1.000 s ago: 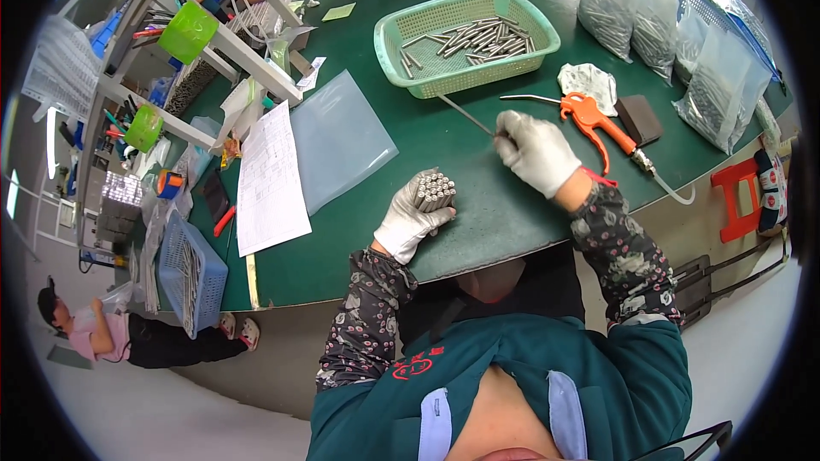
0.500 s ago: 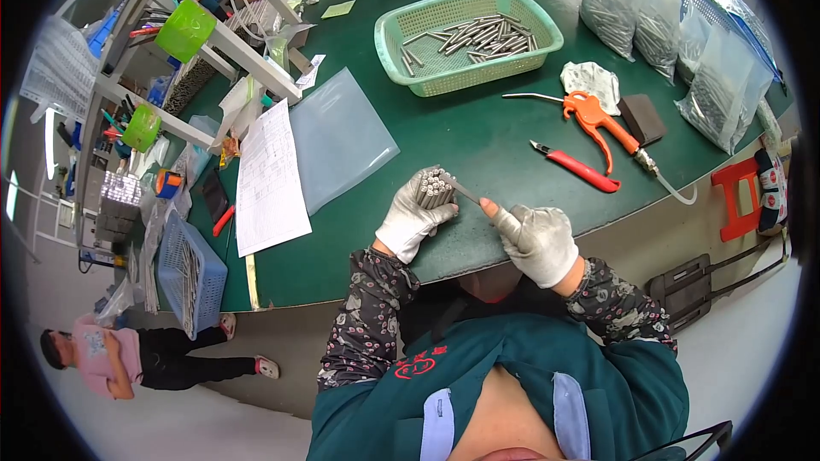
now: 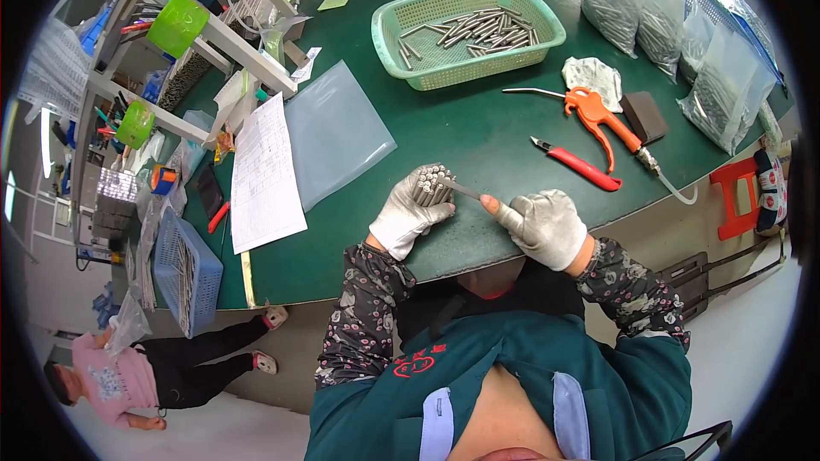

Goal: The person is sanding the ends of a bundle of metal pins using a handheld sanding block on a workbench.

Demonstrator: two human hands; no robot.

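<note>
My left hand (image 3: pixel 407 217), in a white glove with bare fingertips showing in places, is closed around a bundle of short metal rods (image 3: pixel 433 187). The rods stand together with their round ends facing up. My right hand (image 3: pixel 545 229), gloved too, grips a thin flat metal file (image 3: pixel 462 189), its thumb stretched along it. The file's far end lies over the rod ends, seemingly touching them. Beyond my hands stands a light green plastic basket (image 3: pixel 408 77) holding many loose metal rods (image 3: pixel 491 30).
To the right lie a red-handled cutter (image 3: pixel 583 168), an orange air blow gun (image 3: pixel 600 118), a white cloth (image 3: pixel 593 82) and a dark block (image 3: pixel 643 116). Bags of rods (image 3: pixel 617 8) stand behind. Leftward are a plastic sheet (image 3: pixel 337 137), a paper form (image 3: pixel 263 179) and a blue basket (image 3: pixel 205 290).
My right hand has shifted slightly up and right, and the file lies a little flatter across the rod ends. At the left, a person in pink has stepped and now holds a clear bag.
</note>
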